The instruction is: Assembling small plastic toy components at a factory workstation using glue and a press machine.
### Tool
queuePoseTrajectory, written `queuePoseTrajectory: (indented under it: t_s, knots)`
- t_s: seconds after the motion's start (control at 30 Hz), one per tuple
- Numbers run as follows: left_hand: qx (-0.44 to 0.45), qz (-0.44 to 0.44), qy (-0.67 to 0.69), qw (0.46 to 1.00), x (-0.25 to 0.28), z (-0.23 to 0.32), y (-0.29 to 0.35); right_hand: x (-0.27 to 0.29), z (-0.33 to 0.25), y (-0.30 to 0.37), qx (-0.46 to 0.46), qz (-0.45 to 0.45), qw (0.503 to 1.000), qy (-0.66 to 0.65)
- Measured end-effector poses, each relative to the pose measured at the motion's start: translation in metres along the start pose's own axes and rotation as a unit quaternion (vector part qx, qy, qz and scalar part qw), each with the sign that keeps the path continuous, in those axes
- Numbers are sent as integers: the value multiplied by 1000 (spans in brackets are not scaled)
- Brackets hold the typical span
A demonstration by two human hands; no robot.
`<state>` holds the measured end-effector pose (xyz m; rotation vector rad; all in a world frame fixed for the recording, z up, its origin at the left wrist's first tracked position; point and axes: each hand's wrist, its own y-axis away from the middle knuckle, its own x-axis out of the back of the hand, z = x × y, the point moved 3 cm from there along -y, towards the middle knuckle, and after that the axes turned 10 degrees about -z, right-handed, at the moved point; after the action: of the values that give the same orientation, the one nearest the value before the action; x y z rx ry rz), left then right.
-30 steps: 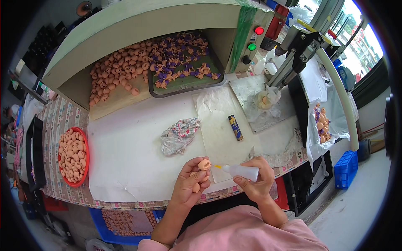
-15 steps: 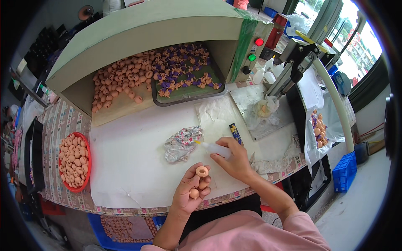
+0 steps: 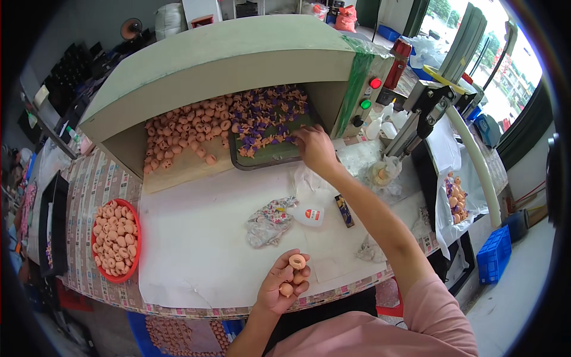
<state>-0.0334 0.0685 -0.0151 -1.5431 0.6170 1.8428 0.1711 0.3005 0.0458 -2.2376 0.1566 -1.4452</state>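
My left hand [image 3: 281, 288] is closed around several small peach-coloured hollow doll heads [image 3: 297, 262]; the uppermost shows an oval opening. My right hand [image 3: 315, 149] reaches over the right end of a dark tray [image 3: 270, 163] under the hood. Its fingers are bent together among small purple-and-peach doll bodies [image 3: 267, 116], and what they pinch is hidden. A white squeeze bottle [image 3: 307, 216] lies on the table between my hands, its tip against a crumpled flowered cloth [image 3: 269, 223].
A pile of peach heads [image 3: 187, 128] lies under the hood [image 3: 220, 53], left of the tray. More fill a red basket [image 3: 138, 250] at the left. A dark blue small box [image 3: 344, 211] lies right of the bottle. A metal clamp press [image 3: 425, 113] stands at the right.
My right hand has put the squeeze bottle down by the cloth and moved away to the tray. My left hand still holds the heads. The view has shifted slightly.
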Motion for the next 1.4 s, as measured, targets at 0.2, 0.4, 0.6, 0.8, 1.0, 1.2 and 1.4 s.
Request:
queuePoseTrajectory:
  t_s: [0.2, 0.4, 0.6, 0.8, 1.0, 1.2, 1.4]
  knots:
    - [-9, -23, 18, 1000, -4, 2, 4, -31, 15, -29, -171, -161, 966, 111]
    - [-3, -12, -3, 1000, -14, -2, 8, -30, 38, -14, -80, -155, 982, 73]
    - [-14, 7, 7, 1000, -17, -11, 12, 27, -8, 25, -94, -115, 973, -178]
    - [-26, 71, -53, 996, -20, -21, 10, 87, -93, 151, -145, -202, 834, -492]
    - [-22, 104, -144, 984, -23, -44, -3, 115, -103, 225, -126, -174, 870, -443]
    - [-9, 96, -221, 971, -25, -60, -7, 141, -91, 235, -60, -199, 901, -380]
    - [22, 120, -240, 963, -33, -78, -12, 153, -76, 246, -29, -235, 891, -387]
